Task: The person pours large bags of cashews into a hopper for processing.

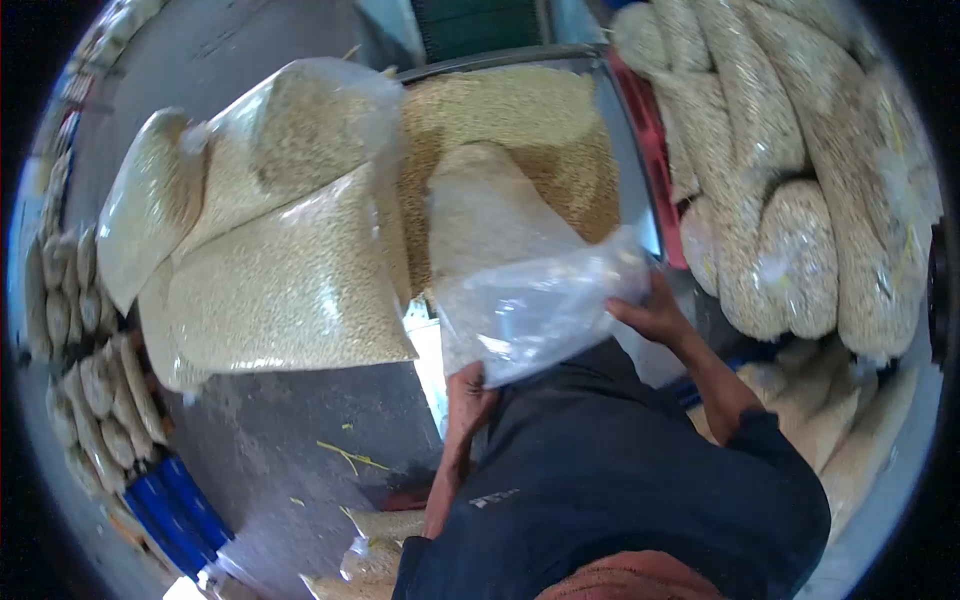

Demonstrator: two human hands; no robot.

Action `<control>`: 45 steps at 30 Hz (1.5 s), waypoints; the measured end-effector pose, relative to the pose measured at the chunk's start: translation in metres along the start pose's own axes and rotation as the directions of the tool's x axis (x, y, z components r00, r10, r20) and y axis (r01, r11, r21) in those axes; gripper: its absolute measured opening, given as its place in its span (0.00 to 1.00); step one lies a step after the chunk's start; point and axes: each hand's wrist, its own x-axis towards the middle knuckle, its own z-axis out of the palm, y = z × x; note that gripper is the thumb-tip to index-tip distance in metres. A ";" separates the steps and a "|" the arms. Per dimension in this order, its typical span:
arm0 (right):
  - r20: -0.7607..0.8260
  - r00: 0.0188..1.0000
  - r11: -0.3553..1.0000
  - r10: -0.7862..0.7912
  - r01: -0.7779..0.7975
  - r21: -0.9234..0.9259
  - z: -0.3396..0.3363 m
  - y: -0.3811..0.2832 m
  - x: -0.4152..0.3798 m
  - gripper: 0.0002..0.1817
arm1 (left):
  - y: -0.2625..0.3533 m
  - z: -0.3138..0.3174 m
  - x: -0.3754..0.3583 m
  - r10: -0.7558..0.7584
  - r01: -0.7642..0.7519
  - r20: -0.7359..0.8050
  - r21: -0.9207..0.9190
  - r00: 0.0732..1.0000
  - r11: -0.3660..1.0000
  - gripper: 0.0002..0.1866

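A clear plastic bag point(530, 310) stretches between my two hands in front of my body, its far part lying over a tray of small tan, grain-like pieces point(570, 190). My left hand point(470, 397) is closed on the bag's near left corner. My right hand point(652, 312) grips the right end of the same bag, thumb and fingers pinching the crumpled plastic. Pale pieces show through the far part of the bag, while the part closest to me looks flat and loose.
Large filled clear bags point(290, 270) lean at the tray's left side. More long filled bags point(760, 150) are piled at the right, beside a red edge point(648, 150). Smaller filled bags point(105, 400) and blue crates point(180, 510) line the left. Yellow ties point(350, 457) lie on the floor.
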 end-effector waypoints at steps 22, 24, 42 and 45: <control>0.405 0.910 0.961 0.086 -0.183 0.206 0.033 0.058 0.094 0.46 | -0.054 0.020 0.054 -0.050 0.052 -0.028 0.061 0.998 0.997 0.11; 0.346 0.935 0.961 0.075 -0.161 0.226 0.063 0.082 0.104 0.44 | -0.065 0.025 0.053 0.048 -0.048 -0.035 0.009 0.998 0.999 0.07; 0.554 0.765 0.944 0.328 -0.281 -0.171 0.133 0.068 0.047 0.18 | -0.167 0.059 0.035 -0.028 0.054 -0.119 0.223 0.992 0.973 0.23; 0.534 0.761 0.929 0.368 -0.280 -0.242 0.134 0.085 0.047 0.22 | -0.178 0.063 0.045 0.019 0.026 -0.137 0.320 0.990 0.947 0.32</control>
